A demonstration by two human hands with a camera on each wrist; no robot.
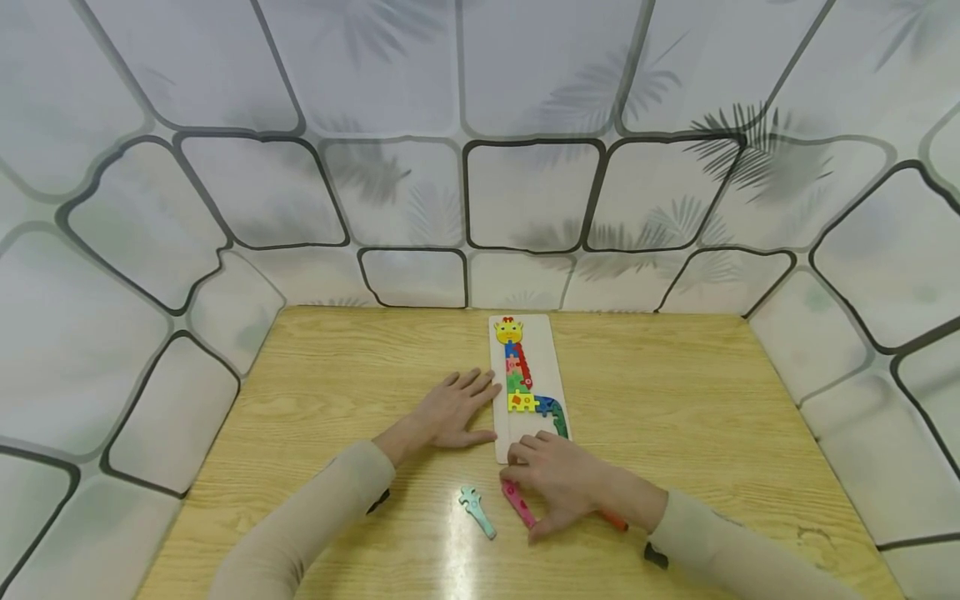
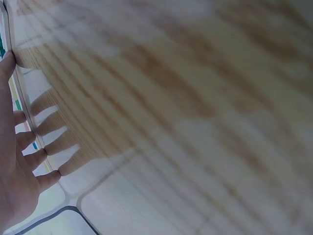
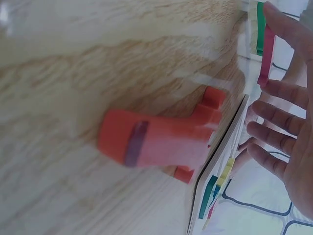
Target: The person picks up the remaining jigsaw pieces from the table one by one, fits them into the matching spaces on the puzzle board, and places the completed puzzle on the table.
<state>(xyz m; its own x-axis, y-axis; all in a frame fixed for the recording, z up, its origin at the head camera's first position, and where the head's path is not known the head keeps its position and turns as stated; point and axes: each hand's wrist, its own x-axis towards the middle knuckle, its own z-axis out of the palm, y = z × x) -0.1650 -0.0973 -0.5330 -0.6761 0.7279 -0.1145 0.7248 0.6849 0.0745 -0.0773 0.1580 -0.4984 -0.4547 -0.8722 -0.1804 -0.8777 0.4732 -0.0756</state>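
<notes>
Left hand [image 1: 453,408] flat on the wooden tabletop [image 1: 315,400], fingers [image 2: 29,161] straight and spread, fingertips touching the left edge of the white puzzle board [image 1: 542,333]. Board lying lengthwise at the middle of the tabletop, carrying a partly built giraffe of coloured pieces: yellow head [image 1: 508,330] at the far end, a yellow piece [image 1: 521,402] and blue and green ones lower down. Right hand [image 1: 566,483] at the near end of the board, fingers loosely bent over loose pieces; whether gripping any, impossible to tell. Pink piece [image 1: 517,502] lying on the tabletop under the right hand's left edge, an orange piece [image 3: 156,139] just beside the board's near edge, partly hidden in the head view. Light blue piece [image 1: 477,509] lying alone on the tabletop, left of the pink one, near both forearms. Beige sleeves [image 1: 330,508] on both arms.
</notes>
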